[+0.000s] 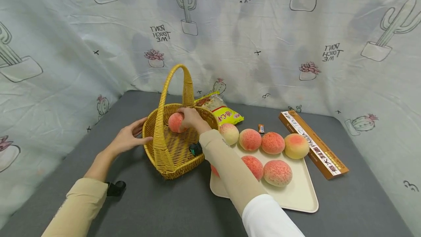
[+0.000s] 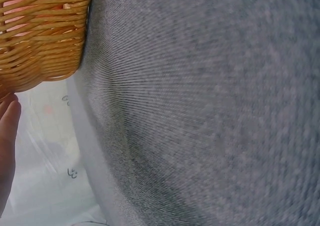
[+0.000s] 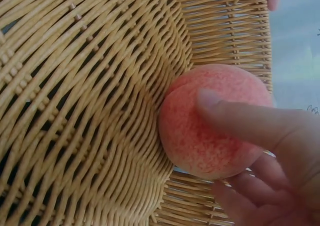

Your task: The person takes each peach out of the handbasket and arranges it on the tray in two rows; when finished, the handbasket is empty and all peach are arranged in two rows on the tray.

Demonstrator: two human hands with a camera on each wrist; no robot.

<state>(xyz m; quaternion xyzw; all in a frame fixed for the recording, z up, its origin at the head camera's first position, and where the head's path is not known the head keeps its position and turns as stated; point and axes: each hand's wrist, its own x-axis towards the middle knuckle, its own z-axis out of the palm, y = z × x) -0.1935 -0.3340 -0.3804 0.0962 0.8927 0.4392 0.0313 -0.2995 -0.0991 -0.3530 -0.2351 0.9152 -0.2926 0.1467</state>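
A pink-red peach (image 1: 175,123) is inside the yellow wicker basket (image 1: 185,170), near its back wall. My right hand (image 1: 192,118) reaches in under the tall handle and holds this peach. In the right wrist view, the thumb (image 3: 235,118) lies across the peach (image 3: 200,146), with the other fingers round its far side; the peach touches the woven wicker. My left hand (image 1: 126,139) is at the basket's left side, fingers and thumb fairly straight against the rim. The left wrist view shows only its fingertips beside the wicker wall (image 2: 47,43).
Right of the basket, a cream tray (image 1: 300,196) bears several peaches (image 1: 277,173), partly hidden by my right sleeve. Behind stand a yellow food packet (image 1: 227,114) and a small orange-wrapped sweet (image 1: 261,128). A long brown pasta box (image 1: 314,145) lies beyond the tray's right edge.
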